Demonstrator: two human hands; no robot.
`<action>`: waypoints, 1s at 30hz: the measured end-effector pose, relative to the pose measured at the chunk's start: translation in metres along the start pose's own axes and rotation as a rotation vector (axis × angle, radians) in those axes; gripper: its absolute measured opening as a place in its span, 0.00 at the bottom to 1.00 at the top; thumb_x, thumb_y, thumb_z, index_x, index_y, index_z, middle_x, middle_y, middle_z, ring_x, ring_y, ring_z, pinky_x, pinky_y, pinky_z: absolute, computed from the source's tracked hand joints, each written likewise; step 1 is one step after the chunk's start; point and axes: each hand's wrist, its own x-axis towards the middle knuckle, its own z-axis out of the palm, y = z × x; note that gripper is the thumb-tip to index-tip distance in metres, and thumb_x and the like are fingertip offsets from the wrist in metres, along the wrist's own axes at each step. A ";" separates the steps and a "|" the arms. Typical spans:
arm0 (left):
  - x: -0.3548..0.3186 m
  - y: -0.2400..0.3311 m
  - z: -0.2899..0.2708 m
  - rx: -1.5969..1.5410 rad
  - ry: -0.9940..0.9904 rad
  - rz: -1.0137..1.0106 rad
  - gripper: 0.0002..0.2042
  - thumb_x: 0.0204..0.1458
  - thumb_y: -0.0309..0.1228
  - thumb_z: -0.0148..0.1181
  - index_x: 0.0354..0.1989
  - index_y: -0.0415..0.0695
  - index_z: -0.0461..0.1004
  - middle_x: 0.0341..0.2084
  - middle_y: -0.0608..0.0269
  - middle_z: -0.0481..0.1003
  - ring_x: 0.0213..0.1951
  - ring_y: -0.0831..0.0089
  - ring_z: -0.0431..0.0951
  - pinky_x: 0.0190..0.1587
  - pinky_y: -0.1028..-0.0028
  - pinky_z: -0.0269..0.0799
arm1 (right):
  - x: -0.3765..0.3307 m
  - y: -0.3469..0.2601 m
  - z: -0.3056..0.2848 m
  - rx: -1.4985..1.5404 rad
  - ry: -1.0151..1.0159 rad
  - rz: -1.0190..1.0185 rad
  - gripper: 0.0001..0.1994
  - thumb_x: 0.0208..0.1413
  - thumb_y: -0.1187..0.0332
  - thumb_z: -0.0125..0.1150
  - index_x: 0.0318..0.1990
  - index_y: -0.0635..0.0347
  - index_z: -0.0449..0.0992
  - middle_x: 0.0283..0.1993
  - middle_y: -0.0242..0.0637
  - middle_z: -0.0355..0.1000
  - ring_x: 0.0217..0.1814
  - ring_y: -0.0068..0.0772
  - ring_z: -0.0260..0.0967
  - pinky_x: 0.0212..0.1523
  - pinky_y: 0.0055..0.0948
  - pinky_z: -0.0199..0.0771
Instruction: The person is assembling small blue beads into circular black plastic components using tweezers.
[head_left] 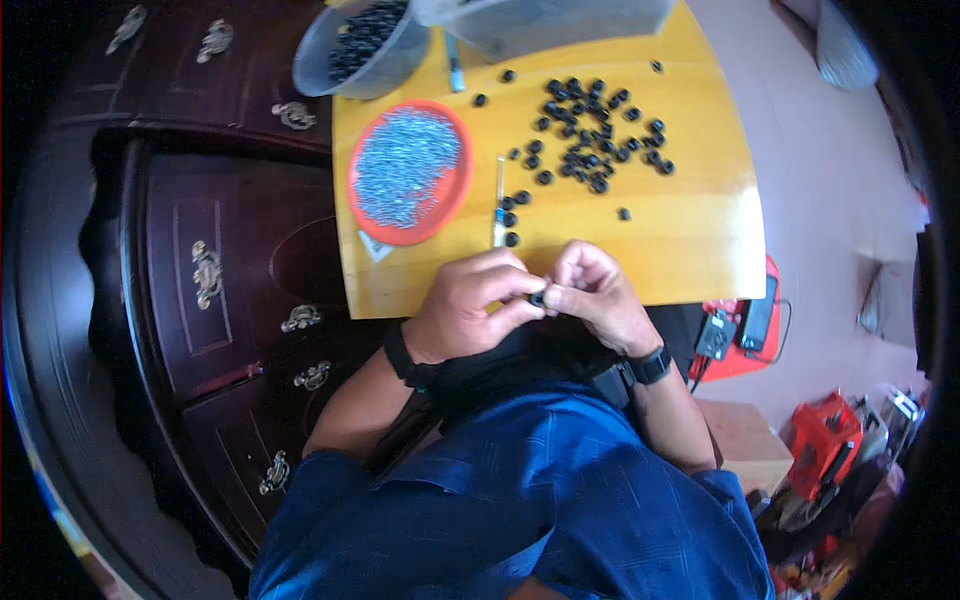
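Pins [405, 165] of silvery metal fill a red plate [464, 175] near the tabletop's [690, 235] left edge; a clear tub [312, 62] stands at its far left corner; loose black rounded pieces [598, 185] spread right of a slim tool [499, 215]; at the near edge, the left hand [475, 305] pinches a small black piece [537, 298] between thumb and forefinger; the right hand's [605, 305] bunched fingertips meet it, their grip unclear.

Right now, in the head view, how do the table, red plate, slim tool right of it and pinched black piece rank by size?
1. Yellow table
2. Red plate
3. Slim tool
4. Black piece, partly covered
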 end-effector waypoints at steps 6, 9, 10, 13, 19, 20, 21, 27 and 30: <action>-0.017 0.011 0.005 -0.003 0.052 -0.200 0.10 0.46 0.21 0.69 0.37 0.41 0.77 0.24 0.64 0.72 0.24 0.74 0.72 0.28 0.74 0.69 | 0.001 0.000 0.009 -0.055 -0.009 0.022 0.08 0.59 0.76 0.64 0.34 0.55 0.69 0.31 0.23 0.72 0.31 0.12 0.67 0.33 0.15 0.66; -0.025 0.018 0.003 -0.029 0.055 -0.246 0.11 0.47 0.22 0.67 0.39 0.42 0.76 0.22 0.67 0.71 0.22 0.79 0.70 0.27 0.76 0.68 | 0.001 -0.001 0.017 -0.085 0.010 0.030 0.08 0.59 0.77 0.62 0.34 0.54 0.69 0.31 0.21 0.71 0.31 0.10 0.65 0.32 0.14 0.65; -0.027 0.021 0.002 -0.083 0.058 -0.284 0.11 0.47 0.22 0.67 0.39 0.41 0.76 0.21 0.69 0.71 0.22 0.80 0.70 0.27 0.77 0.68 | 0.001 -0.001 0.023 -0.087 -0.015 0.014 0.08 0.59 0.77 0.62 0.34 0.55 0.68 0.31 0.21 0.70 0.31 0.09 0.65 0.32 0.14 0.64; -0.035 0.019 -0.007 -0.092 0.044 -0.289 0.10 0.49 0.22 0.65 0.40 0.42 0.76 0.21 0.70 0.70 0.22 0.83 0.70 0.28 0.79 0.68 | 0.003 -0.001 0.030 -0.124 -0.031 0.040 0.07 0.60 0.76 0.63 0.35 0.55 0.69 0.31 0.22 0.71 0.33 0.11 0.67 0.34 0.15 0.67; -0.008 -0.025 -0.098 0.131 0.056 -0.334 0.08 0.52 0.22 0.62 0.41 0.42 0.77 0.24 0.76 0.71 0.26 0.89 0.69 0.29 0.82 0.67 | 0.004 0.005 0.031 -0.206 0.061 0.103 0.04 0.63 0.72 0.60 0.39 0.58 0.71 0.34 0.27 0.73 0.37 0.17 0.72 0.42 0.19 0.75; 0.003 -0.033 -0.121 0.103 0.178 -0.347 0.10 0.52 0.22 0.62 0.43 0.42 0.77 0.25 0.77 0.72 0.27 0.90 0.70 0.31 0.83 0.68 | 0.004 0.004 0.029 -0.214 0.056 0.098 0.04 0.63 0.72 0.60 0.39 0.58 0.71 0.34 0.27 0.73 0.37 0.17 0.72 0.42 0.19 0.75; 0.016 -0.039 -0.144 0.218 0.323 -0.290 0.13 0.52 0.22 0.63 0.47 0.40 0.77 0.28 0.74 0.75 0.29 0.88 0.72 0.34 0.82 0.71 | 0.004 0.004 0.027 -0.199 0.064 0.089 0.04 0.63 0.72 0.60 0.39 0.58 0.71 0.34 0.28 0.74 0.37 0.18 0.72 0.43 0.20 0.75; 0.051 -0.035 -0.180 0.490 0.493 -0.241 0.13 0.52 0.25 0.64 0.47 0.39 0.78 0.30 0.64 0.81 0.32 0.82 0.78 0.38 0.77 0.75 | 0.006 0.002 0.018 -0.128 0.120 0.076 0.05 0.64 0.69 0.60 0.39 0.58 0.71 0.37 0.33 0.76 0.37 0.19 0.73 0.43 0.21 0.75; 0.023 -0.056 -0.146 0.495 0.295 -0.222 0.05 0.51 0.25 0.63 0.35 0.39 0.80 0.28 0.61 0.81 0.30 0.78 0.80 0.35 0.75 0.74 | 0.007 0.002 0.016 -0.107 0.126 0.087 0.05 0.64 0.69 0.60 0.39 0.57 0.71 0.37 0.33 0.76 0.37 0.20 0.73 0.43 0.21 0.75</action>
